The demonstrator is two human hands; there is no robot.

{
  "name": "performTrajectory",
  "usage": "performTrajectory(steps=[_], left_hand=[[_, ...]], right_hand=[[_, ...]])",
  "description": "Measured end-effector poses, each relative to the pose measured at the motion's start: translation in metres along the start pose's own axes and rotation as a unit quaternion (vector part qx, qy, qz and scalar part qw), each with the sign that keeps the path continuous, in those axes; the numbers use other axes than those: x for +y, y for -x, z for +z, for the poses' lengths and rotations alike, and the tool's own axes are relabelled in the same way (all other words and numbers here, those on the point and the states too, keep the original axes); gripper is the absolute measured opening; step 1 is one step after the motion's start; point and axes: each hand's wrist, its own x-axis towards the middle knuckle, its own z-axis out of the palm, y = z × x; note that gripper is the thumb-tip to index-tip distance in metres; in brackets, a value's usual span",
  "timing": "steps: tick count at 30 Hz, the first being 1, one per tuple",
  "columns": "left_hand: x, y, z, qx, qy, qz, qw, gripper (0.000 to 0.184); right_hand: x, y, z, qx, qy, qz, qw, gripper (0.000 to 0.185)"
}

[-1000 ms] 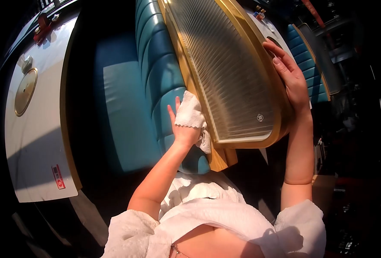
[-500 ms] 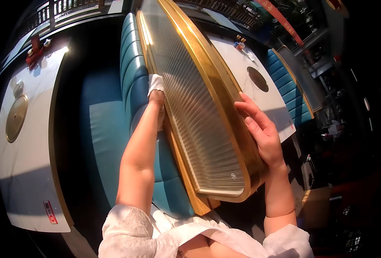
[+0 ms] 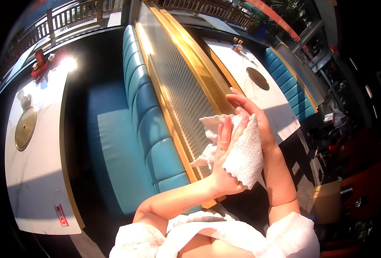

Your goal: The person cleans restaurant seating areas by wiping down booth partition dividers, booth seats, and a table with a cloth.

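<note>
A white cloth (image 3: pixel 247 157) is bunched between my two hands, over the near end of the ribbed glass partition (image 3: pixel 177 77) with its gold frame. My left hand (image 3: pixel 225 167) has the cloth against its palm and fingers. Behind the cloth, my right hand (image 3: pixel 255 114) is raised with its fingers stretched out, close to the gold frame; the cloth covers part of its palm. The backrest of the teal bench (image 3: pixel 156 142) runs along the left side of the partition.
On the left is a marble table (image 3: pixel 35 180) with a round metal plate (image 3: pixel 25 129) and a red label (image 3: pixel 61 215). Another marble table (image 3: pixel 272 103) stands beyond the partition, with a second teal bench (image 3: pixel 287 81). A cardboard-coloured box (image 3: pixel 327 200) is at lower right.
My left hand has come away from the gap beside the backrest, bringing the cloth right and nearer to me, up against my right hand. The view has shifted slightly.
</note>
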Motion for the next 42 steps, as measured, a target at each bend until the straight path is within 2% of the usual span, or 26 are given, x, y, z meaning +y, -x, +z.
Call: performTrajectory(steps=[1,2,4,5,6,8,10,11,12,14,15,17,18,20,21,23,25,27,30,31,34,36,38,40,41,42], left_hand=[[0.012,0.007,0.000,-0.058,-0.050,0.028,0.997,0.060],[0.018,0.005,-0.013,-0.141,-0.311,0.163,0.926,0.061],[0.015,-0.020,-0.025,-0.164,-0.309,0.118,0.929,0.055],[0.002,-0.042,-0.034,-0.138,-0.349,0.136,0.917,0.054],[-0.011,-0.066,-0.043,-0.110,-0.333,0.106,0.930,0.052],[-0.049,-0.121,-0.070,-0.061,-0.429,0.157,0.887,0.048],[-0.080,-0.168,-0.093,-0.045,-0.478,0.149,0.864,0.049],[-0.100,-0.190,-0.108,-0.052,-0.541,0.167,0.822,0.052],[-0.095,-0.203,-0.107,-0.014,-0.496,0.088,0.864,0.051],[-0.124,-0.231,-0.118,0.074,-0.513,0.126,0.846,0.047],[-0.137,-0.242,-0.127,0.074,-0.402,0.068,0.910,0.055],[-0.199,-0.249,-0.151,0.099,-0.311,0.005,0.945,0.057],[-0.247,-0.245,-0.167,0.104,-0.343,-0.009,0.934,0.058],[-0.364,-0.220,-0.212,0.101,-0.443,-0.031,0.890,0.060],[-0.407,-0.198,-0.233,0.140,-0.571,-0.066,0.806,0.063],[-0.248,-0.112,-0.204,0.003,-0.658,-0.208,0.723,0.053],[-0.203,-0.107,-0.192,-0.065,-0.747,-0.245,0.615,0.039],[-0.188,-0.064,-0.190,-0.062,-0.757,-0.232,0.607,0.037],[-0.181,-0.009,-0.177,0.043,-0.599,-0.097,0.794,0.039],[-0.185,0.010,-0.174,-0.014,-0.678,-0.106,0.727,0.039],[-0.150,0.070,-0.149,0.024,-0.650,-0.097,0.753,0.047],[-0.119,0.100,-0.143,-0.053,-0.673,-0.117,0.729,0.053],[-0.097,0.135,-0.130,-0.039,-0.667,-0.083,0.739,0.049],[-0.072,0.164,-0.119,0.039,-0.464,-0.132,0.875,0.048],[-0.063,0.169,-0.117,0.028,-0.531,-0.107,0.840,0.048],[-0.066,0.178,-0.118,0.035,-0.540,-0.109,0.834,0.048]], right_hand=[[0.004,0.000,0.000,0.007,-0.063,0.022,0.998,0.031],[0.012,-0.002,0.001,0.010,-0.088,0.006,0.996,0.034],[0.007,0.000,-0.005,-0.016,-0.108,-0.010,0.994,0.039],[0.017,-0.003,-0.009,-0.042,-0.225,0.024,0.973,0.041],[0.025,-0.005,-0.012,-0.024,-0.123,0.025,0.992,0.041],[0.031,-0.008,-0.014,-0.019,-0.070,-0.008,0.997,0.039],[0.023,-0.007,-0.011,-0.033,-0.012,-0.033,0.999,0.037],[0.020,-0.006,-0.010,-0.028,0.013,-0.032,0.999,0.037],[0.018,-0.006,-0.010,-0.021,0.039,-0.033,0.998,0.036],[0.019,-0.005,-0.010,-0.022,0.038,-0.031,0.999,0.036],[0.018,-0.005,-0.010,-0.020,0.034,-0.027,0.999,0.035],[0.017,-0.005,-0.011,-0.020,0.048,-0.030,0.998,0.034],[0.015,-0.004,-0.008,-0.019,0.060,-0.027,0.998,0.034],[0.017,-0.006,-0.011,-0.022,0.051,-0.031,0.998,0.035],[0.017,-0.006,-0.009,-0.020,0.038,-0.023,0.999,0.035],[0.015,-0.006,-0.009,-0.019,0.030,-0.022,0.999,0.035],[0.014,-0.005,-0.007,-0.015,0.015,-0.019,1.000,0.035],[0.016,-0.005,-0.007,-0.010,-0.008,-0.003,1.000,0.035],[0.014,-0.004,-0.003,-0.007,-0.038,-0.005,0.999,0.035],[0.016,-0.006,-0.006,-0.016,-0.018,-0.014,1.000,0.035],[0.022,-0.009,-0.012,-0.029,0.003,-0.033,0.999,0.034],[0.026,-0.012,-0.014,-0.042,-0.002,-0.042,0.998,0.033],[0.028,-0.013,-0.016,-0.051,-0.029,-0.034,0.998,0.033],[0.029,-0.015,-0.017,-0.066,-0.059,-0.027,0.996,0.032],[0.030,-0.016,-0.017,-0.064,-0.047,-0.033,0.996,0.032],[0.032,-0.016,-0.018,-0.065,-0.034,-0.038,0.997,0.031]])
